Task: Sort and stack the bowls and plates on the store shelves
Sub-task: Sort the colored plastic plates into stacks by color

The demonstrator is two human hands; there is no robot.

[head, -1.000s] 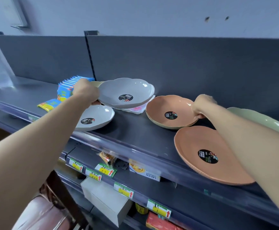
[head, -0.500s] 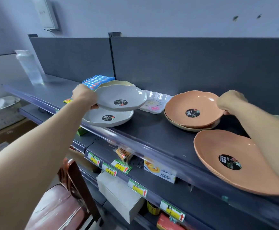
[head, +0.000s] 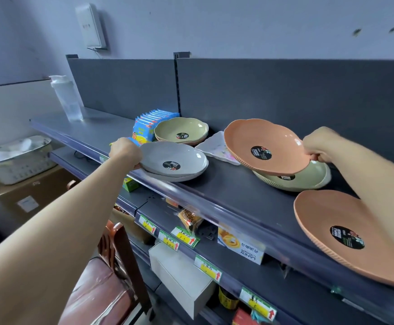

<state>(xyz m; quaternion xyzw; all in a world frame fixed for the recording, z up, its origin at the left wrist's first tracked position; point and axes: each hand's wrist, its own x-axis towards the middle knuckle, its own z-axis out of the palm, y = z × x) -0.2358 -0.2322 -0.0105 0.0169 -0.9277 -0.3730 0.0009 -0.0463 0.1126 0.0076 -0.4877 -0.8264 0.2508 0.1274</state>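
My left hand (head: 126, 152) grips the left rim of a grey plate (head: 174, 157) that rests on a second grey plate on the dark shelf (head: 228, 188). My right hand (head: 320, 145) holds an orange plate (head: 264, 144) by its right rim, lifted and tilted above a pale green plate (head: 308, 178). A larger orange plate (head: 355, 235) lies near the shelf's front edge at the right. Behind the grey plates sits a beige-green bowl (head: 181, 130) on a small stack.
A white patterned tray (head: 214, 146) lies between the stacks. Blue snack packets (head: 149, 124) and a clear bottle (head: 67, 99) stand at the left of the shelf. Lower shelves hold price tags (head: 167, 240) and a white box (head: 181, 275). A brown chair (head: 106, 280) stands below.
My left hand lowered the grey plate onto the other grey plate. My right hand lifted the orange plate off the pale green one. The view shifted left.
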